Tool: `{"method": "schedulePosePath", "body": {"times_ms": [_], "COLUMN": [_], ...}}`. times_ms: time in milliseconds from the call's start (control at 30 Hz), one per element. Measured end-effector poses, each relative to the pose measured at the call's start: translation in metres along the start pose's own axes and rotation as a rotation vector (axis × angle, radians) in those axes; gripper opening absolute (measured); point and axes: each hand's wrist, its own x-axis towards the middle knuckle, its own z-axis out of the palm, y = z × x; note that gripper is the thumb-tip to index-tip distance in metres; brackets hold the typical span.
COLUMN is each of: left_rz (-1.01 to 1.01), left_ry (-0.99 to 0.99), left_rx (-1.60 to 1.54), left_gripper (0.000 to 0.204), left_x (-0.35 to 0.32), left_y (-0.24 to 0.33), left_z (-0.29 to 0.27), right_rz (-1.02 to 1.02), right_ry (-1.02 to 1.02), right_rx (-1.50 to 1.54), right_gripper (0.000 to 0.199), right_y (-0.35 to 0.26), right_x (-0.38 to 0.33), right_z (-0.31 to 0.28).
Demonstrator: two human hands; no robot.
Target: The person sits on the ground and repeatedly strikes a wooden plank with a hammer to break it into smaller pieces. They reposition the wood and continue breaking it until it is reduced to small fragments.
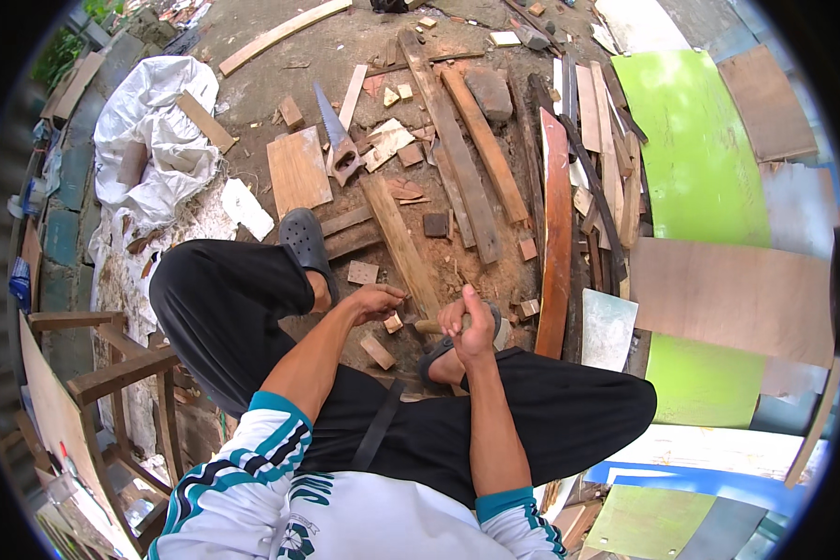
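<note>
My right hand [471,325] is closed, thumb up, around a pale wooden handle [427,327]. The handle's short end pokes out on the left of the fist; what tool it belongs to I cannot tell. My left hand [377,302] is closed, its fingertips pinched together by the near end of a long plank [397,243]. Anything between those fingers is too small to make out. The plank lies on the ground between my feet. Small wood blocks [378,352] lie just below the hands. A handsaw [338,140] rests beyond the plank, against a square plywood piece [299,171].
Several long beams [448,140] and a reddish-brown board [554,243] lie ahead and to the right. Green panels [705,140] and a brown sheet [733,297] cover the right side. A white sack [159,131] and a wooden frame [126,373] stand left. Grey clogs [305,241] are on my feet.
</note>
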Motion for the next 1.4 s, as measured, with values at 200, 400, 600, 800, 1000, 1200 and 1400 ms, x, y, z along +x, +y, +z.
{"method": "schedulePosePath", "body": {"times_ms": [200,400,600,800,1000,1200,1400], "left_rz": [-0.021,-0.163,0.735,0.76,0.684,0.648,0.704], "left_ry": [-0.142,-0.094,0.248,0.53,0.609,0.61,0.598], "left_rx": [-0.249,0.523,0.034,0.079,1.182,1.441,1.42], "left_gripper": [0.03,0.018,0.044,0.039,0.036,0.036,0.021], "left_x": [0.003,0.008,-0.008,0.032,0.084,0.082,0.094], "left_y": [-0.005,0.055,0.149,0.16,0.045,0.027,0.038], "left_z": [-0.031,-0.045,-0.018,-0.06,-0.038,-0.017,-0.021], "right_rz": [0.06,0.245,0.179,0.106,0.063,0.044,0.093], "right_ry": [-0.021,0.198,0.281,0.325,0.367,0.415,0.434], "right_rx": [0.067,-0.062,-0.104,-0.081,-0.03,-0.051,-0.075], "right_gripper": [0.066,0.067,0.069,0.068,0.068,0.066,0.065], "right_y": [0.006,0.012,-0.005,0.0,0.004,0.013,0.022], "right_x": [0.005,0.01,0.009,0.014,0.015,0.014,0.023], "right_z": [0.001,0.008,-0.006,-0.02,-0.025,-0.035,-0.032]}}
